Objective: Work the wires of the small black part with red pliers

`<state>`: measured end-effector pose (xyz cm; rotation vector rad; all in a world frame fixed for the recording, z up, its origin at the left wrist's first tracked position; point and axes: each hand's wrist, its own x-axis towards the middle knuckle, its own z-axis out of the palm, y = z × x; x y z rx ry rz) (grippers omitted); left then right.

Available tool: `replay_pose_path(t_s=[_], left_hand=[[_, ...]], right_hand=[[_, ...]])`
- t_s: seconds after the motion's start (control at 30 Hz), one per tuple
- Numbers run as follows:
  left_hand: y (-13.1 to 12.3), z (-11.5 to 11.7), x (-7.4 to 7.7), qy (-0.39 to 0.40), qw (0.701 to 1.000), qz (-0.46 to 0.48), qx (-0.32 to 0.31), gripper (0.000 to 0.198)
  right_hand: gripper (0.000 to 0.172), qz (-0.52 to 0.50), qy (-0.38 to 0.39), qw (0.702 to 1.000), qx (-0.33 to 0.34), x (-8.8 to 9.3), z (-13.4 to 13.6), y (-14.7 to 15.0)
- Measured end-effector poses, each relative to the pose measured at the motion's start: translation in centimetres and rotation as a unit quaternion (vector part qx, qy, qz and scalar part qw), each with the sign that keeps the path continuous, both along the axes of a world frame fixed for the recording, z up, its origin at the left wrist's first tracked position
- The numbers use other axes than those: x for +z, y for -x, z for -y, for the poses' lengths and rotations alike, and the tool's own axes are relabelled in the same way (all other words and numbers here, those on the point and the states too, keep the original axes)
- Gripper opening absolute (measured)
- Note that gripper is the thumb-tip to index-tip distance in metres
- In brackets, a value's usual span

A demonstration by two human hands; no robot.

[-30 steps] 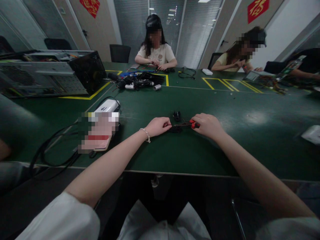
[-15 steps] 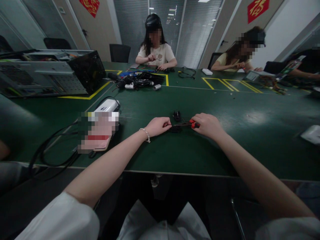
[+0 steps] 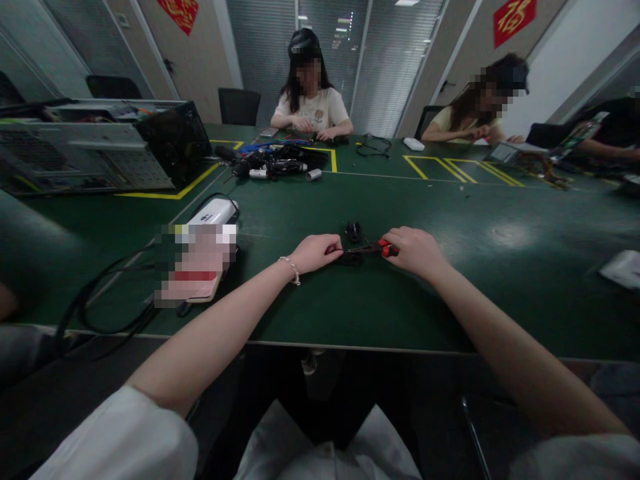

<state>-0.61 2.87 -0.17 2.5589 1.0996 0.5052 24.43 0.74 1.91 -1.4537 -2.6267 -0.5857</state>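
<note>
Holding red-handled pliers (image 3: 384,248) at frame centre, right hand (image 3: 413,250) is wrapping them tightly; left hand (image 3: 317,253) is pinching a thin dark piece (image 3: 347,252) at their tip, probably light, bendy, best held near its end.

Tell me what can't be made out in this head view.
Head: thin dark piece, partly covered by the left hand, too small to identify.
Head: red-handled pliers, handles mostly hidden by the right hand, tips too small to tell what they grip.
Head: pink slab, face blanked by pixelation.
Head: computer case, cut off by the left edge.
</note>
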Motion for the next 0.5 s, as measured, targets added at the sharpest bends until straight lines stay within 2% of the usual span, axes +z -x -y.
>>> replay_pose_path(t_s=[0.2,0.5], left_hand=[[-0.11,-0.02,-0.16,0.004,1.000,0.003,0.024,0.013],[-0.05,-0.04,-0.12,0.006,1.000,0.004,0.012,0.012]], right_hand=[[0.021,0.001,-0.013,1.000,0.002,-0.05,-0.06,-0.17],[0.021,-0.007,-0.007,1.000,0.005,-0.24,-0.18,-0.19]])
